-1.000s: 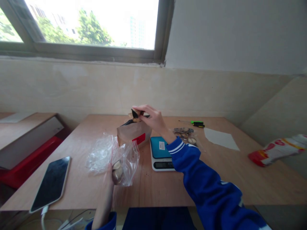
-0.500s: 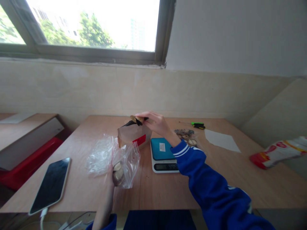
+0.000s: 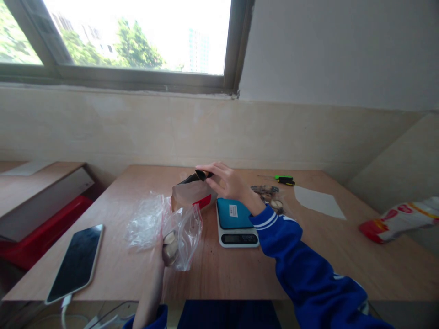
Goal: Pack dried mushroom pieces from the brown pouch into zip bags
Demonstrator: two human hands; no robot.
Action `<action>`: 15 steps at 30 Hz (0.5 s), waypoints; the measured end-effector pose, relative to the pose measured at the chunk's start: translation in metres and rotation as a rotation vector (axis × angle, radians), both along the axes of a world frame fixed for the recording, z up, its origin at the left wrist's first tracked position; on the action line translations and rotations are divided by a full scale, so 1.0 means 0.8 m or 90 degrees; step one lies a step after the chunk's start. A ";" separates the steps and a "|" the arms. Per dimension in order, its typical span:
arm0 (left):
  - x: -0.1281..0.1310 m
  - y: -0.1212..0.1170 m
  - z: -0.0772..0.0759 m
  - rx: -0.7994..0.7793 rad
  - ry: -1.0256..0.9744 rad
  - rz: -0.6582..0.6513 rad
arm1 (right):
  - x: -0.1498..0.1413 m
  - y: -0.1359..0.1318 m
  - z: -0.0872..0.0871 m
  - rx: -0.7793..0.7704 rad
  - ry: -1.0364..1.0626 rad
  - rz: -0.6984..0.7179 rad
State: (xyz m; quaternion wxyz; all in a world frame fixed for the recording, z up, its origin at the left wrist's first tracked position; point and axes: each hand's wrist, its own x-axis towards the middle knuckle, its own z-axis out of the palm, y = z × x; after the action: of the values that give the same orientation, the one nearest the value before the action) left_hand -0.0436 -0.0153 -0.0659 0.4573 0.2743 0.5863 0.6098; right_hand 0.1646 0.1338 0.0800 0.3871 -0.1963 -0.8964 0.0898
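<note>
My left hand (image 3: 158,251) is closed on a clear zip bag (image 3: 190,242) that holds a few pale and brown rounded pieces, perhaps dried mushrooms. More crumpled clear bags (image 3: 144,224) lie just beyond it. A paper pouch (image 3: 187,193) with a red label and dark inside stands behind, its mouth open. Over that mouth, my right hand (image 3: 226,182) pinches a dark, brown-edged piece (image 3: 202,174), which looks like dried mushroom; the fingers partly cover it. Below the right wrist sits a kitchen scale (image 3: 236,224) with a blue top; its display cannot be read.
Behind the right forearm lies a clear bag of brown pieces (image 3: 270,196). Farther right are two screwdrivers (image 3: 284,180), a white paper sheet (image 3: 318,201) and a red-and-white bottle (image 3: 394,221). A phone (image 3: 75,262) on a cable lies at the left table edge.
My right hand has turned and shifted slightly right at the pouch mouth. The lighter brown piece at its fingertips no longer shows. My left hand stays on the zip bag.
</note>
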 end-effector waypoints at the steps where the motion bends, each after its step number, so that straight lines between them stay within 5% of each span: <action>1: 0.001 0.000 0.002 -0.010 -0.005 0.006 | 0.001 0.002 -0.001 0.019 -0.006 -0.024; 10: 0.002 -0.002 0.007 -0.017 -0.007 0.003 | 0.010 0.008 -0.006 0.165 -0.111 -0.176; 15: 0.004 -0.002 0.003 0.000 -0.004 0.009 | 0.013 -0.001 -0.003 0.127 -0.094 -0.222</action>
State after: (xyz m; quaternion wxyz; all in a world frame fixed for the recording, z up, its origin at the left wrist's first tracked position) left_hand -0.0401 -0.0170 -0.0638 0.4546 0.2683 0.5868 0.6141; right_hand 0.1752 0.1326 0.0773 0.3472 -0.3154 -0.8793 -0.0821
